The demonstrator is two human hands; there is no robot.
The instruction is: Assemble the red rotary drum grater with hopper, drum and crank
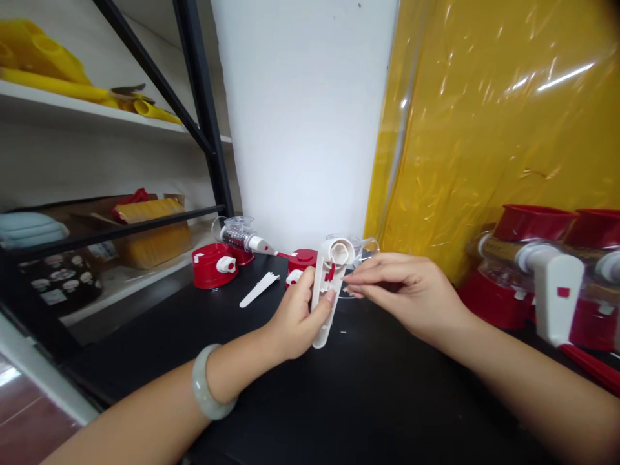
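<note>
My left hand (296,316) grips a white plastic crank handle (328,290) and holds it upright above the black table (339,400); the handle has a round cap at its top and a small red insert. My right hand (407,290) is beside it with fingers pinched together at the handle's upper part, touching it near the red insert. What the fingertips pinch is too small to make out. A pale green bangle (206,391) sits on my left wrist.
A red and clear grinder unit (227,252) and a loose white strip (259,289) lie at the back left of the table. More red and white units (547,278) stand at the right. Yellow plastic sheet (498,129) hangs behind; a shelf rack (97,219) stands left.
</note>
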